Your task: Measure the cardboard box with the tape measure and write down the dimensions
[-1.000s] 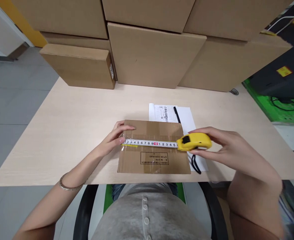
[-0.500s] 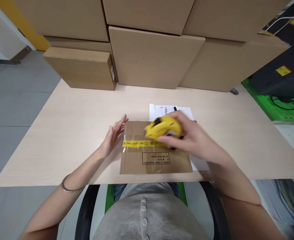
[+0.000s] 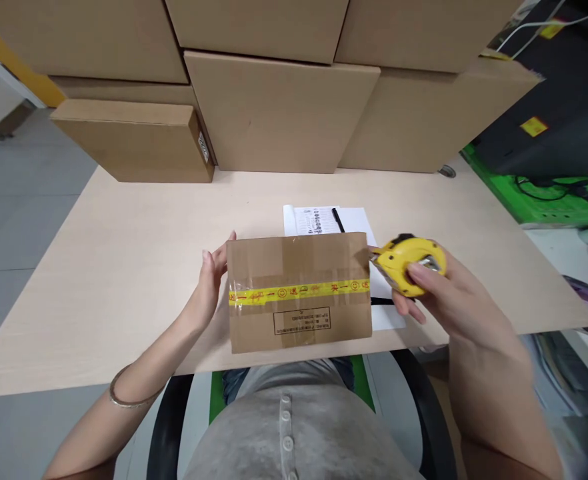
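The white numbered tape strip that lay along the brown rectangular cardboard box (image 3: 299, 260) at centre frame is gone, baring the yellow printed band (image 3: 314, 291); the long-side reading appears ended. The right hand (image 3: 447, 290) grips the rounded yellow-and-black tape measure (image 3: 403, 257) at the box's right end, right of centre. The left hand (image 3: 211, 280), thumb and fingers spread, lies against its left end.

Free tabletop (image 3: 124, 267) left, boxes (image 3: 279, 117) behind

The right hand (image 3: 461, 300) grips a tape measure (image 3: 404, 257) (yellow) beside the cardboard box (image 3: 299, 260)
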Demonstrator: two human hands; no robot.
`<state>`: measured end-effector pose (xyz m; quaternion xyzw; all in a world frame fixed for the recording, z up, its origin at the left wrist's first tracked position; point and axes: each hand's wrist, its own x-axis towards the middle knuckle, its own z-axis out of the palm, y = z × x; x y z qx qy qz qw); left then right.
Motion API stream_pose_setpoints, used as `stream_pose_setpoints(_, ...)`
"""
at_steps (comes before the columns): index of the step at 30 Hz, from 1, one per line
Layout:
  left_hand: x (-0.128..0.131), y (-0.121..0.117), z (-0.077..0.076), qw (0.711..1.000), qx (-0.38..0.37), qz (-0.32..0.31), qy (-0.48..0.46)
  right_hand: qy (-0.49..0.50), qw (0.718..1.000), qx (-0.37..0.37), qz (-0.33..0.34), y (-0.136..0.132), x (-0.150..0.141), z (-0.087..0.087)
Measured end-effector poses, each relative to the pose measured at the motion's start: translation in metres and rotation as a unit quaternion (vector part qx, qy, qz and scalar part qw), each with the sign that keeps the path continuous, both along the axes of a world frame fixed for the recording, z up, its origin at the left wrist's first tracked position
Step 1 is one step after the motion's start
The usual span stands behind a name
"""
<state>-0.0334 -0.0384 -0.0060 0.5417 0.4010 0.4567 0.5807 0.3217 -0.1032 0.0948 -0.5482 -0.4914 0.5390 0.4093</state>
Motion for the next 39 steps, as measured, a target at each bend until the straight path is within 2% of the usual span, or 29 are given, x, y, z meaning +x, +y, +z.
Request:
stream_pose_setpoints(2,0.01,-0.005,0.015,0.997,0.005,0.052,-0.05,0.009,1.0,0.016,0.008,-0.02,0.006,0.007)
stream_pose_setpoints(4,0.019,-0.009,0.023,0.989,0.07,0.092,-0.097,0.002,0.999,0.006,0.035,-0.037,0.014,0.009)
stream_pose_setpoints(7,0.022,-0.009,0.017,0.981,0.145,0.087,-0.092,-0.038,0.995,-0.025,0.086,-0.052,0.023,0.006)
stream_pose_setpoints(9,0.019,-0.005,0.008,0.985,0.146,0.056,-0.066,-0.081,0.991,-0.032,0.1,-0.053,0.028,0.005)
stream_pose_setpoints(11,0.015,0.001,0.002,0.987,0.148,0.033,-0.057,-0.125,0.988,-0.006,0.088,-0.049,0.03,0.007)
stream_pose_setpoints(14,0.014,0.008,0.002,0.984,0.162,0.015,-0.071,-0.198,0.974,0.103,0.044,-0.031,0.022,0.019)
stream_pose_setpoints(17,0.02,0.01,0.008,0.984,0.125,0.006,-0.129,-0.301,0.922,0.233,0.069,0.003,-0.008,0.035)
stream_pose_setpoints(18,0.023,0.009,0.01,0.982,0.111,0.01,-0.151,-0.316,0.906,0.257,0.115,0.017,-0.024,0.04)
stream_pose_setpoints(20,0.028,0.007,0.013,0.977,0.103,0.037,-0.181,-0.285,0.884,0.298,0.221,0.047,-0.059,0.048)
stream_pose_setpoints(23,0.031,0.006,0.014,0.976,0.088,0.073,-0.185,-0.293,0.83,0.299,0.369,0.083,-0.108,0.054)
stream_pose_setpoints(25,0.029,0.007,0.012,0.978,0.067,0.075,-0.18,-0.301,0.803,0.3,0.417,0.096,-0.128,0.054)
stream_pose_setpoints(27,0.025,0.01,0.01,0.981,0.065,0.061,-0.172,-0.301,0.795,0.309,0.426,0.101,-0.133,0.052)
stream_pose_setpoints(29,0.023,0.013,0.007,0.981,0.089,0.045,-0.166,-0.3,0.804,0.31,0.409,0.1,-0.124,0.048)
stream_pose_setpoints(31,0.021,0.017,0.005,0.979,0.108,0.036,-0.17,-0.298,0.825,0.295,0.379,0.096,-0.102,0.045)
stream_pose_setpoints(35,0.02,0.02,0.003,0.977,0.091,0.005,-0.191,-0.303,0.866,0.264,0.299,0.086,-0.034,0.042)
stream_pose_setpoints(39,0.02,0.021,0.004,0.979,0.077,0.0,-0.189,-0.319,0.898,0.235,0.189,0.072,0.032,0.034)
